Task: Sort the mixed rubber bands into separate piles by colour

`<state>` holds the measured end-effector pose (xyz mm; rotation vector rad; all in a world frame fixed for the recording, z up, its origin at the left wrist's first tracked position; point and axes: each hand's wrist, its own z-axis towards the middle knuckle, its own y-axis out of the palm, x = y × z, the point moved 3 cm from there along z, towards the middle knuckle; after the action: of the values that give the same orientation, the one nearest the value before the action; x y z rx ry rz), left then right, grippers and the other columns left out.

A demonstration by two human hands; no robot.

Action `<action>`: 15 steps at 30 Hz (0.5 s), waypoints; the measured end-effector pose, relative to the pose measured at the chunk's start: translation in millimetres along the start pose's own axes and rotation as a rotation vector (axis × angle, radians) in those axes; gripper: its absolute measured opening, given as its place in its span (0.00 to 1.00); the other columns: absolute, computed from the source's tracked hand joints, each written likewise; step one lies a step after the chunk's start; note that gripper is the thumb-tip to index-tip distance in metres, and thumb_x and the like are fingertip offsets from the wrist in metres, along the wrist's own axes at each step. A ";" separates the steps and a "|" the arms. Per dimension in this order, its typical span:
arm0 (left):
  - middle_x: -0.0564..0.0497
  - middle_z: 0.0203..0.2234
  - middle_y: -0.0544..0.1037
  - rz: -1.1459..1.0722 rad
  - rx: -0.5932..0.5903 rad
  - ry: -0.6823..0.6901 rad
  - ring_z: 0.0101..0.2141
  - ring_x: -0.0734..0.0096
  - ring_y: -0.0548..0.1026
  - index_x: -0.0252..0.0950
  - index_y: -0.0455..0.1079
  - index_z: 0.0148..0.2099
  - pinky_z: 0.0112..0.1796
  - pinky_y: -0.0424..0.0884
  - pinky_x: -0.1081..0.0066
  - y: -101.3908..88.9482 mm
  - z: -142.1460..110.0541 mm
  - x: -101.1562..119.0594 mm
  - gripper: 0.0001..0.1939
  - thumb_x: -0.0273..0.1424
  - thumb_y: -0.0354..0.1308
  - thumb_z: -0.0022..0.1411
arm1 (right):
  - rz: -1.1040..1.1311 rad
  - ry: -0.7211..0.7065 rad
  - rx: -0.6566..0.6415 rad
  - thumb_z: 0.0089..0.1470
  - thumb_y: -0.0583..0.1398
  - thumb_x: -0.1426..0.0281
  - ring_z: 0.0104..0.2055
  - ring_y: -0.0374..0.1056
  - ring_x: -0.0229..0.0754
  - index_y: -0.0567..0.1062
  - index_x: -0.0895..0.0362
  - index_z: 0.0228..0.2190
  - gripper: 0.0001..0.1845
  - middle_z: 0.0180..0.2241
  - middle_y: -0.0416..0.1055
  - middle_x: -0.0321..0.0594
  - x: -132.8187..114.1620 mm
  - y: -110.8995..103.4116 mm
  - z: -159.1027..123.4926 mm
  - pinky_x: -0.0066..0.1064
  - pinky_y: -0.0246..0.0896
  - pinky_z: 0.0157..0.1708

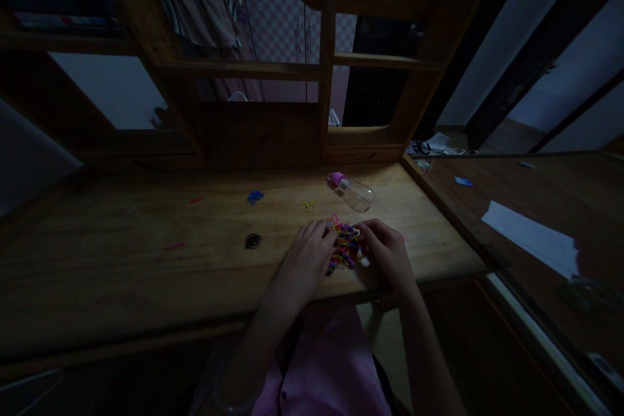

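Both hands are at the heap of multicoloured elastic bands (347, 247), which lies near the front edge of the wooden surface (209, 273), directly before the person. The step in hand looks like fingering through the loose bands. The left hand (309, 250) is partly closed, palm down, its fingers curled at the left side of the heap; whether it has hold of a band, I cannot tell. The right hand (390, 252) is also partly closed, thumb and forefinger drawn near each other at the right side; whether they grip anything is too dark to tell. Lifting out one band would call for a fine fingertip pinch and a gentle pull, since the bands overlap and may snag. The bands point every which way, and the heap shows no clear long axis. Beyond it are small yellow bands (309, 205) and a clear bottle (359, 195) on its side, its pink cap (337, 178) toward the far left and its long axis slanting to the near right. Black bands (252, 241) and blue bands (255, 196) lie in separate clusters to the left
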<state>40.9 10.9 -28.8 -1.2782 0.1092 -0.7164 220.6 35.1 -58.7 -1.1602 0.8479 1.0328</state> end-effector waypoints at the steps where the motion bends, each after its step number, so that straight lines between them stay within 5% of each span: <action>1: 0.46 0.42 0.72 0.004 -0.003 -0.001 0.45 0.60 0.68 0.36 0.69 0.43 0.47 0.68 0.60 -0.3 0.6 -0.9 0.05 0.25 0.54 0.65 | 0.002 0.000 -0.002 0.58 0.58 0.55 0.27 0.66 0.39 0.76 0.57 0.33 0.18 0.25 0.72 0.37 0.1 0.2 0.1 0.28 0.59 0.26; 10: 0.49 0.39 0.75 -0.129 0.071 -0.062 0.42 0.62 0.71 0.37 0.69 0.39 0.45 0.67 0.63 -11.2 1.4 -12.3 0.03 0.25 0.58 0.63 | 0.006 0.009 -0.013 0.59 0.58 0.56 0.26 0.66 0.39 0.77 0.57 0.33 0.17 0.24 0.71 0.36 2.3 -0.2 0.5 0.27 0.59 0.26; 15: 0.52 0.33 0.76 -0.365 0.197 -0.205 0.36 0.68 0.74 0.37 0.71 0.34 0.38 0.68 0.70 -12.2 1.3 -22.9 0.03 0.27 0.61 0.61 | -0.014 -0.004 -0.009 0.59 0.58 0.57 0.27 0.67 0.39 0.77 0.57 0.33 0.17 0.25 0.71 0.37 1.4 -0.1 1.0 0.28 0.60 0.26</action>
<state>18.4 23.1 -24.5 -1.1854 -0.3620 -0.8782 221.2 36.3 -59.7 -1.1699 0.8312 1.0279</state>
